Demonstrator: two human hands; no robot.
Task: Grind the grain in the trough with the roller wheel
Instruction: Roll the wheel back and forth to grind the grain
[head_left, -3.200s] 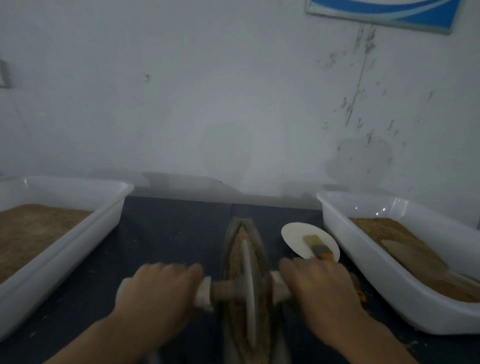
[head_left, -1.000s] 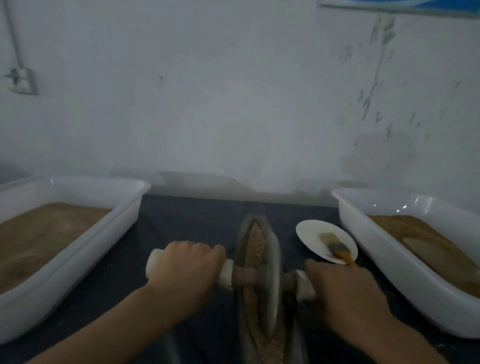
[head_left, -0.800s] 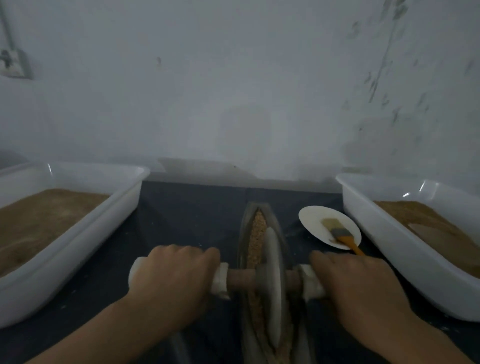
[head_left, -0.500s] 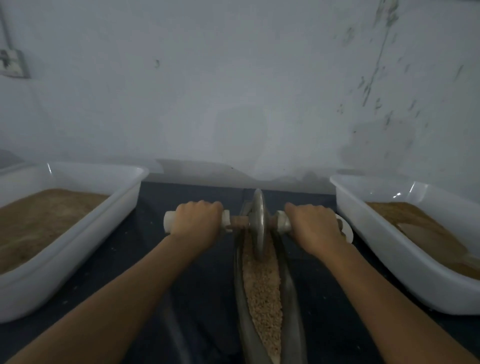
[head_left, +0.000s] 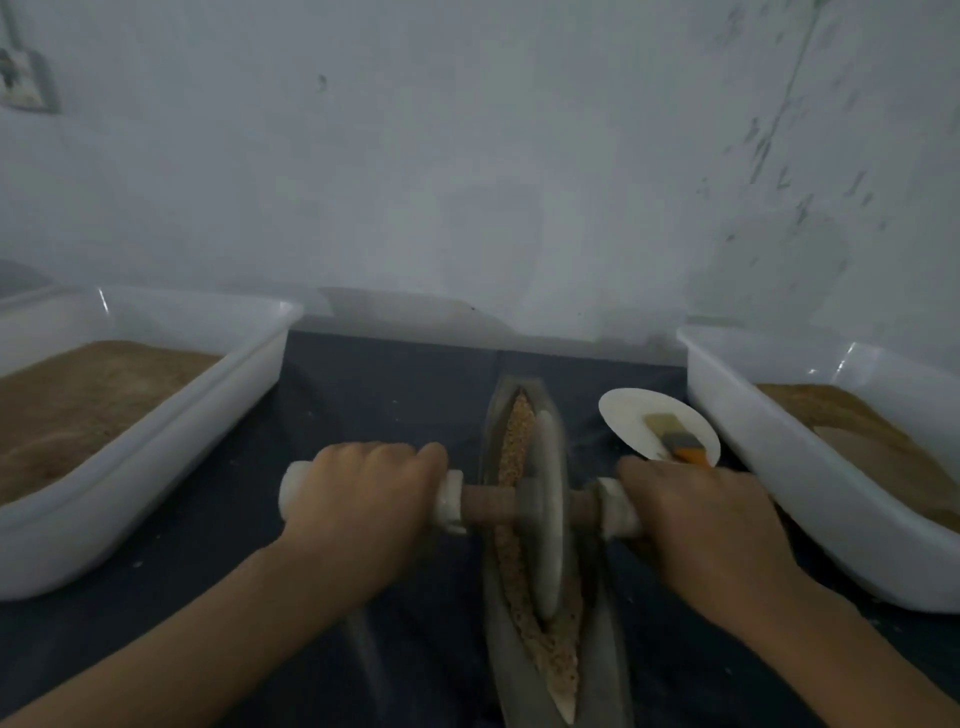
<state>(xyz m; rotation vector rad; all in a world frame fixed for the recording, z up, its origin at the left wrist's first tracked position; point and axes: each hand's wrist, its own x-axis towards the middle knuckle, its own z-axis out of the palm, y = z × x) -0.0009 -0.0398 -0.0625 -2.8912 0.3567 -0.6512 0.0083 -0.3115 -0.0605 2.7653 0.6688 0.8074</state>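
Grain (head_left: 511, 441): lies along the narrow trough (head_left: 605, 670), centre to lower frame.
Wheel (head_left: 548, 512): upright in the trough, somewhat blurred.
Left hand (head_left: 363, 506): fingers curled around the white handle (head_left: 449, 501).
Right hand (head_left: 711, 530): fingers wrapped over the opposite handle.
Tubs (head_left: 156, 447): left and right edges, holding what looks like brown meal.
Dish (head_left: 623, 418): right of the trough, brush (head_left: 675, 439) on it.

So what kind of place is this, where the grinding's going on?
Probably a small hand-processing workshop, perhaps for herbs or grain. A boat-shaped trough with a roller wheel sits on a dark-covered bench, flanked by white tubs of brown powder, against a scuffed wall.
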